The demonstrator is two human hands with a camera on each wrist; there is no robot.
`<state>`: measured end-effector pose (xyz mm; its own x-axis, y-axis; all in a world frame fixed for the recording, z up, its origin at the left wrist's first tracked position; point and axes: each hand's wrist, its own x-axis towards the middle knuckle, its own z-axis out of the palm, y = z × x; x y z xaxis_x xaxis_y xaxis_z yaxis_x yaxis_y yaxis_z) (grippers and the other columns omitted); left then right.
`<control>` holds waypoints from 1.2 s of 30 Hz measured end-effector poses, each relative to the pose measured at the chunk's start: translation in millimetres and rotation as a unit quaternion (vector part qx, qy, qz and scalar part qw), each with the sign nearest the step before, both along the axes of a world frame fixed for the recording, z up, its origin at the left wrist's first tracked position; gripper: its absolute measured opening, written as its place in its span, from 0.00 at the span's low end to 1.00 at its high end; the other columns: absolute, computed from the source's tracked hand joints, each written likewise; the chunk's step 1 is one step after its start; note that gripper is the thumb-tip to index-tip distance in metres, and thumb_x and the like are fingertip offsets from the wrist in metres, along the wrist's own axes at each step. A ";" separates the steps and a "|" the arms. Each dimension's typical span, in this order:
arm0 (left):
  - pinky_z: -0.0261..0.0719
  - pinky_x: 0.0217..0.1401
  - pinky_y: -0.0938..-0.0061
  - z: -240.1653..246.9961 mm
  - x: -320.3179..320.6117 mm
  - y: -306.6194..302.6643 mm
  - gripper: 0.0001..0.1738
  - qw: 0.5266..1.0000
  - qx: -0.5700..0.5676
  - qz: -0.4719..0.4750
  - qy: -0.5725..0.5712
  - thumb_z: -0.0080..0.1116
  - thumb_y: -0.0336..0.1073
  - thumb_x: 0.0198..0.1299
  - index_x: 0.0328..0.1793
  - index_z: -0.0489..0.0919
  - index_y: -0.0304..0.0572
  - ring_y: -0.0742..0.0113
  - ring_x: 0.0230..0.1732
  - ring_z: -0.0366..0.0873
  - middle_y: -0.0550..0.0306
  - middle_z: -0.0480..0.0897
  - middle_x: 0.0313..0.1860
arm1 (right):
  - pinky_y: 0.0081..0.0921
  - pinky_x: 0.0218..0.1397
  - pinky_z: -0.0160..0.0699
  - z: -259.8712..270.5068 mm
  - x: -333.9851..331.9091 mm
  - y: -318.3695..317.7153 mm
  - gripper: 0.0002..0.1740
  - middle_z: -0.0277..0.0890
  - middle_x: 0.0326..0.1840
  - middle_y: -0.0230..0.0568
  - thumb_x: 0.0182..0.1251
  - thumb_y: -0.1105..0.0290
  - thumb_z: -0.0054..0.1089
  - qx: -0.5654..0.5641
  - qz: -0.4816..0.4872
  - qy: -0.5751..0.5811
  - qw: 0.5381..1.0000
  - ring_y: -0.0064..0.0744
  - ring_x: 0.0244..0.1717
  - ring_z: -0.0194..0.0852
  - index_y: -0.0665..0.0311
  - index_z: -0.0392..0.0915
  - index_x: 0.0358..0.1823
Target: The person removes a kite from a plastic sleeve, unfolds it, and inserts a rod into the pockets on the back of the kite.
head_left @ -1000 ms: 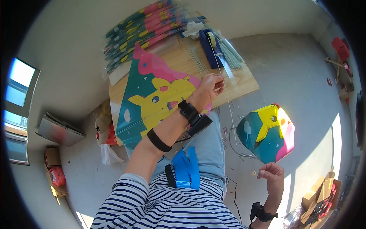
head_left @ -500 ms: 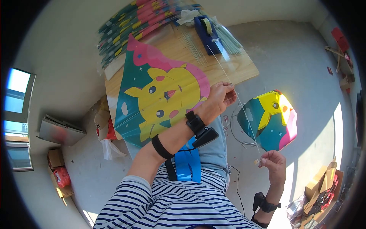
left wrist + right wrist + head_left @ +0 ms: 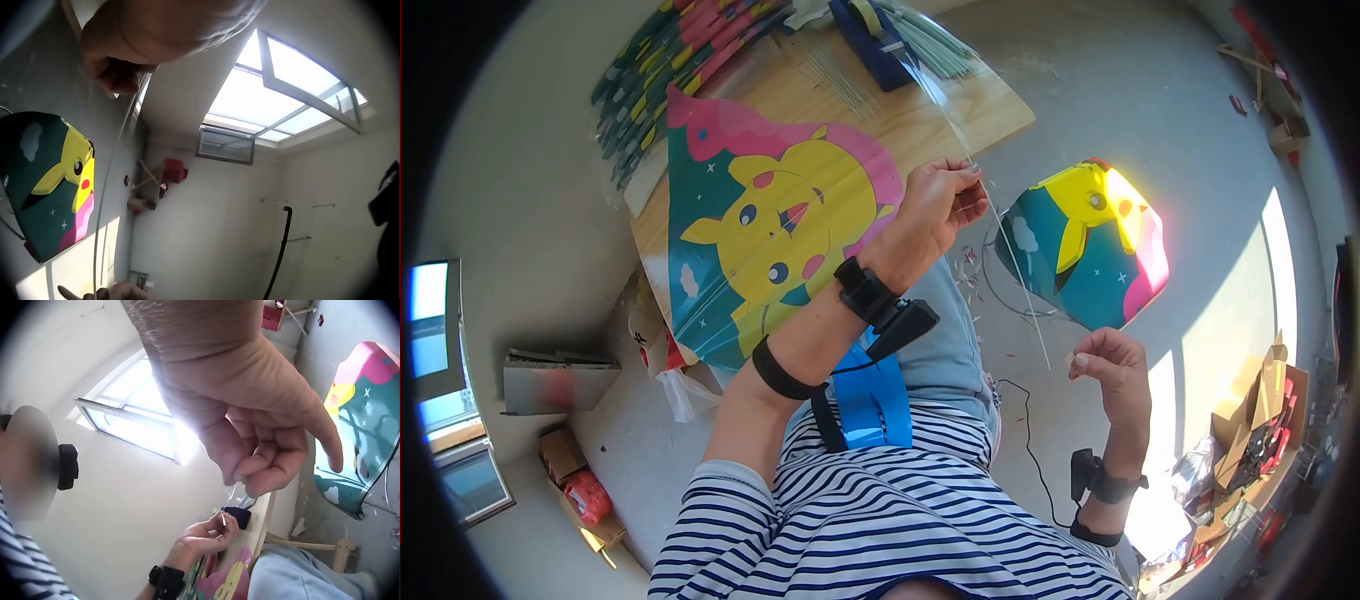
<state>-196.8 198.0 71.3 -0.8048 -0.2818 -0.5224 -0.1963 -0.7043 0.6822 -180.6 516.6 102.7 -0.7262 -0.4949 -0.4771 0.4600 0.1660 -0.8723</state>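
Observation:
In the head view, the left hand (image 3: pixel 940 208) pinches a thin pale rod (image 3: pixel 1018 268) partway along its length. The rod slants down, its lower end just left of the right hand (image 3: pixel 1118 378), with a small gap between. Right thumb and fingertips pinch a tiny pale piece (image 3: pixel 1071 364); in the right wrist view it is mostly hidden by the fingers of the right hand (image 3: pixel 250 419). Left of the left hand, a printed kite sheet (image 3: pixel 800 215) with a yellow cartoon face lies on the wooden table (image 3: pixel 990 110).
A blue tape dispenser (image 3: pixel 872 45) and green sticks (image 3: pixel 930 42) stand at the table's far end, beside stacked printed sheets (image 3: pixel 690 50). Another printed kite (image 3: pixel 1090 240) is over the floor on the right. An open box (image 3: pixel 1255 420) of items sits at lower right.
The head view has shifted, so the table appears farther left and higher. The rod's lower end, close against the right fingers half a second ago, now shows slightly left of them.

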 end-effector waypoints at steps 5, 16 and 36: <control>0.84 0.37 0.72 -1.0 -6.7 -46.3 0.03 0.999 -0.009 0.027 -0.022 0.58 0.28 0.68 0.39 0.76 0.37 0.66 0.32 0.79 0.55 0.80 0.32 | 0.23 0.36 0.80 -5.8 -9.6 5.7 0.05 0.80 0.25 0.36 0.54 0.78 0.67 0.003 -0.008 0.016 1.000 0.25 0.26 0.79 0.68 0.80 0.32; 0.83 0.30 0.72 -28.0 -46.5 -205.8 0.04 0.987 -0.089 0.119 -0.054 0.58 0.28 0.66 0.38 0.76 0.36 0.65 0.28 0.81 0.52 0.81 0.30 | 0.27 0.35 0.82 -29.0 -27.3 6.6 0.05 0.80 0.23 0.40 0.50 0.80 0.66 0.050 -0.020 -0.043 0.998 0.29 0.25 0.79 0.71 0.80 0.30; 0.83 0.41 0.66 -30.7 -110.0 -140.4 0.05 0.979 0.106 0.171 -0.012 0.65 0.31 0.62 0.37 0.79 0.40 0.64 0.35 0.82 0.54 0.82 0.32 | 0.28 0.39 0.82 -60.2 -37.3 5.7 0.06 0.79 0.25 0.39 0.50 0.83 0.63 0.103 -0.037 -0.089 0.990 0.30 0.26 0.79 0.70 0.80 0.31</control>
